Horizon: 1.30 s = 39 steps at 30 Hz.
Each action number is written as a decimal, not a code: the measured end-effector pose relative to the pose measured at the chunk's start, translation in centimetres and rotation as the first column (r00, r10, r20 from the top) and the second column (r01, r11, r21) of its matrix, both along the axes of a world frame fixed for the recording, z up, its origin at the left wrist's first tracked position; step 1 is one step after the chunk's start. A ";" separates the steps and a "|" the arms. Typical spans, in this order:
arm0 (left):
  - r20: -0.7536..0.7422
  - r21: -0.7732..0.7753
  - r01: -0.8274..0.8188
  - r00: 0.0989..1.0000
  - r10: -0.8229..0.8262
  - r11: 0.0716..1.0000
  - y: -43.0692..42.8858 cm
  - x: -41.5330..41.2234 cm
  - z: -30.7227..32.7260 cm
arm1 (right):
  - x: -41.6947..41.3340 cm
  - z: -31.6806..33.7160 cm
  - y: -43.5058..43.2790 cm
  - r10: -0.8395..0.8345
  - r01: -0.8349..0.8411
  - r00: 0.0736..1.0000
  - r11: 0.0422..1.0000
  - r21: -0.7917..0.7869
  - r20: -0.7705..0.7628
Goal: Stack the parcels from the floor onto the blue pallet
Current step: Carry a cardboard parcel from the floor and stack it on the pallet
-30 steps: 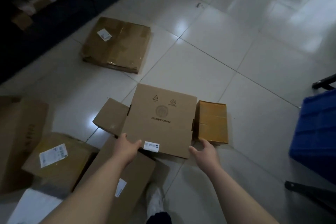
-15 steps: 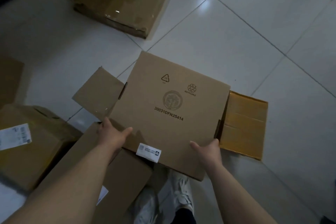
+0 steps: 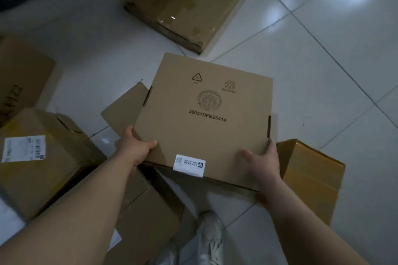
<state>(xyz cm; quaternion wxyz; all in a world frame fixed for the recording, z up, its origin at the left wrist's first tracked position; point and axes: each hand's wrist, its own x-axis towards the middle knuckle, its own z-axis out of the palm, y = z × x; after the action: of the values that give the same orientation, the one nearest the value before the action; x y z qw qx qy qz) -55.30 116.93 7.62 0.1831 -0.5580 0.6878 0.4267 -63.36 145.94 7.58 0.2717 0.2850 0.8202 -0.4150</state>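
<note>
Flat box (image 3: 204, 118): closed, contents unseen. It is held low over the tiled floor (image 3: 323, 71), just ahead of a shoe (image 3: 212, 234). Left hand (image 3: 134, 149) grips the near-left corner, thumb on top, fingers wrapped round the side. Right hand (image 3: 263, 163) grips the near-right corner the same way. Plain brown top with recycling marks, a round seal and code 30031DFN25414; white label (image 3: 189, 165) on the near edge. Yellow box (image 3: 310, 176) just right. Labelled box (image 3: 38, 161) left. Taped box (image 3: 185, 4) beyond, apart. All shut.
</note>
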 end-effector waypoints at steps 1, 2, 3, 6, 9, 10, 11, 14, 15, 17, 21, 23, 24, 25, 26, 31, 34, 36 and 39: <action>0.003 -0.039 0.031 1.000 -0.030 0.999 -0.1 -1.0 -0.1 | -1.1 0.0 -0.2 0.021 -0.021 1.000 1.000 -0.001 -0.009; -0.007 -0.079 0.061 0.998 -0.062 0.995 -0.2 -2.1 -0.2 | -2.3 0.0 -0.4 0.041 -0.041 0.999 0.999 0.003 -0.015; -0.017 -0.113 0.078 0.997 -0.080 0.991 -0.2 -3.3 -0.3 | -3.5 -0.1 -0.5 0.058 -0.058 0.998 0.998 0.009 -0.019; -0.039 -0.189 0.064 0.997 -0.073 0.980 -0.2 -6.6 -0.8 | -6.8 -0.9 -0.5 0.090 -0.089 0.996 0.995 0.040 -0.003; -0.047 -0.253 0.097 0.993 -0.112 0.963 0.3 -9.3 -1.4 | -8.9 -2.0 -0.1 0.099 -0.102 0.994 0.992 0.077 0.040; -0.055 -0.273 0.111 0.990 -0.131 0.955 0.6 -10.1 -1.7 | -9.4 -2.4 0.0 0.102 -0.106 0.994 0.991 0.079 0.045; -0.063 -0.287 0.114 0.988 -0.138 0.951 0.9 -10.8 -1.9 | -9.8 -2.7 0.3 0.104 -0.108 0.993 0.992 0.072 0.050; -0.108 -0.328 0.099 0.984 -0.141 0.940 1.8 -12.6 -2.9 | -11.1 -3.8 0.8 0.103 -0.103 0.993 0.995 -0.004 0.058; -0.127 -0.332 0.095 0.981 -0.144 0.938 2.1 -13.0 -3.2 | -11.5 -4.0 0.8 0.099 -0.097 0.993 0.995 -0.034 0.057; -0.156 -0.334 0.092 0.976 -0.152 0.938 2.7 -13.9 -3.9 | -12.3 -4.4 0.5 0.085 -0.083 0.996 0.995 -0.050 0.034; -0.187 -0.347 0.108 0.966 -0.182 0.932 3.7 -15.4 -5.6 | -13.2 -5.9 0.7 0.014 -0.014 1.000 1.000 -0.022 0.002; -0.169 -0.353 0.141 0.963 -0.211 0.925 4.0 -15.9 -6.6 | -13.0 -6.8 1.2 -0.001 0.001 1.000 0.999 -0.032 0.004; -0.150 -0.349 0.159 0.963 -0.223 0.923 4.2 -16.0 -7.1 | -12.8 -7.3 1.4 -0.004 0.004 1.000 0.999 -0.038 0.007; -0.137 -0.335 0.165 0.965 -0.222 0.927 4.4 -16.0 -7.7 | -12.6 -7.8 1.7 0.002 -0.002 1.000 0.999 -0.039 0.008; -0.144 -0.314 0.161 0.966 -0.215 0.935 4.7 -15.9 -8.3 | -12.3 -8.3 2.0 0.013 -0.013 1.000 0.999 -0.035 0.012; -0.218 -0.167 0.293 0.920 -0.325 0.941 8.3 -13.6 -10.5 | -10.0 -10.3 2.0 0.145 -0.142 0.987 0.989 -0.049 0.066; -0.182 -0.203 0.279 0.931 -0.316 0.939 9.2 -11.3 -10.6 | -8.1 -10.7 1.3 0.332 -0.332 0.938 0.943 -0.017 0.097; -0.140 -0.272 0.260 0.942 -0.306 0.927 9.5 -8.8 -9.8 | -6.6 -10.6 1.2 0.445 -0.454 0.885 0.890 0.038 0.133; -0.075 -0.323 0.248 0.955 -0.286 0.913 10.0 -4.2 -8.3 | -4.5 -10.9 1.5 0.573 -0.603 0.792 0.788 0.124 0.211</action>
<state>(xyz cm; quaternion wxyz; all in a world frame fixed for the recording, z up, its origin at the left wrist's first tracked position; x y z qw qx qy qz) -59.50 126.92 -0.72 0.1079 -0.4537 0.8257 0.3174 -67.88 147.40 -3.34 0.4256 0.0713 0.8780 -0.2070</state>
